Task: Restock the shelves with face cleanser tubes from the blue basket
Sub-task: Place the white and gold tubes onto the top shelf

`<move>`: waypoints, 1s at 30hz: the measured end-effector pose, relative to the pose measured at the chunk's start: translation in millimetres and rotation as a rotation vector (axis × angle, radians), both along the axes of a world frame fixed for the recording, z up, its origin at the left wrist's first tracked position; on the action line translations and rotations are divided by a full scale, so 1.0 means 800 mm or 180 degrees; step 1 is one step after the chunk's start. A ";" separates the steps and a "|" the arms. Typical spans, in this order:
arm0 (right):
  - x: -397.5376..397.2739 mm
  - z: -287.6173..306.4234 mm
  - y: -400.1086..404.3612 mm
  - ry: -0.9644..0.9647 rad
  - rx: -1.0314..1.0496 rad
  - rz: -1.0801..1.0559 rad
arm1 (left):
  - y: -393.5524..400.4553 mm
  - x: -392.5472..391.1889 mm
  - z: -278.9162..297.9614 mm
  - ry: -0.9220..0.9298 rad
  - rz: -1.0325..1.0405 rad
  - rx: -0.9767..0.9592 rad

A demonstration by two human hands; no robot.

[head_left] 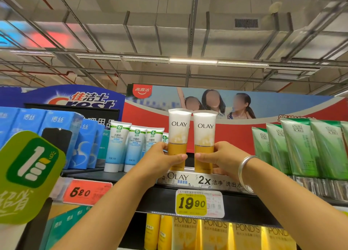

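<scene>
Hands are gripping two Olay tubes side by side at the top shelf (235, 202): the left hand (162, 158) is wrapping the left tube (178, 131) at its orange base, the right hand (220, 158) is holding the right tube (204, 135). Both are standing upright, cap down, above the Olay tray (197, 180), between blue-white cleanser tubes (117, 144) and green tubes (299, 148).
</scene>
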State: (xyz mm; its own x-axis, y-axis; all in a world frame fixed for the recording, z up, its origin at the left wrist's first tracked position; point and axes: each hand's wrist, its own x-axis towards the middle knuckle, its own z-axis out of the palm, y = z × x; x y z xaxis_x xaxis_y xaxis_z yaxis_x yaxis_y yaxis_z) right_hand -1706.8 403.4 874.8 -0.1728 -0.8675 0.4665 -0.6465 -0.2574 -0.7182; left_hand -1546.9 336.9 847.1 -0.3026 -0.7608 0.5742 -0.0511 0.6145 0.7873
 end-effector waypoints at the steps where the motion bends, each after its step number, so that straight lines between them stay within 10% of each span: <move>1: 0.000 0.002 0.000 0.0050 0.0053 -0.0062 | 0.000 0.000 0.000 -0.0004 -0.0002 0.0013; 16: 0.023 0.010 0.045 -0.0601 -0.1164 -0.0302 | 0.052 0.022 0.008 0.0811 0.0911 -0.1148; 30: 0.033 -0.159 0.127 -0.1606 -0.1398 -0.0009 | 0.106 0.000 -0.155 0.1037 -0.1515 -0.0027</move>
State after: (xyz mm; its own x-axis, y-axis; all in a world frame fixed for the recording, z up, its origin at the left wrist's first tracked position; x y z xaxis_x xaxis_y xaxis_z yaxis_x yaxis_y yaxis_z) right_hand -1680.5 504.6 747.8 -0.4645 -0.6145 0.6377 -0.2599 -0.5938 -0.7615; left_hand -1546.7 421.3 723.1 -0.4170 -0.5791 0.7006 0.4769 0.5168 0.7110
